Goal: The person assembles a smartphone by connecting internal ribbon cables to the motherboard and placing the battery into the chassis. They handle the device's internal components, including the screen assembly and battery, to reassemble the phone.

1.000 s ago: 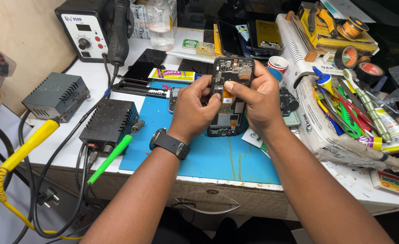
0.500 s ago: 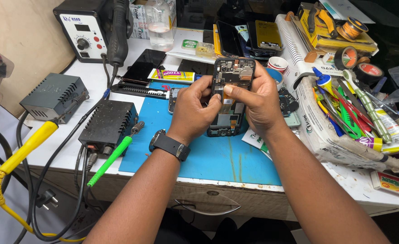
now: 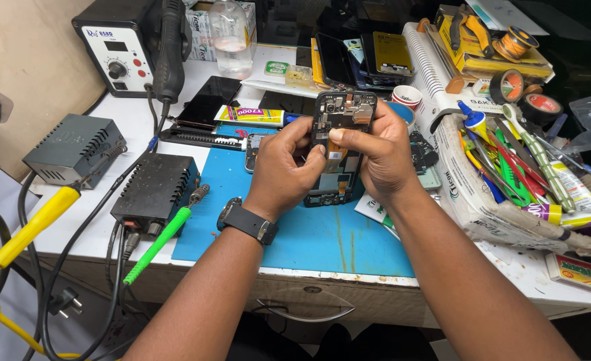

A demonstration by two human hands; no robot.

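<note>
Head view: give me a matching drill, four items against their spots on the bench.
Items:
1. Opened phone
2. Watch
3. Green-handled iron
4. Clear bottle

Places:
A. left wrist
B. back of bench, beside the hot-air station
C. held in both hands above the blue mat
D. front left, by the black box

Pairs: 1-C, 2-A, 3-D, 4-B

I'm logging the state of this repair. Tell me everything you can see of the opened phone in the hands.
The opened phone is a dark slab with its back cover off, showing metal shields, camera modules and an orange flex strip. It is held upright above the blue mat, bare side toward the camera. The left hand and right hand grip its sides, thumbs pressing its middle.
</note>
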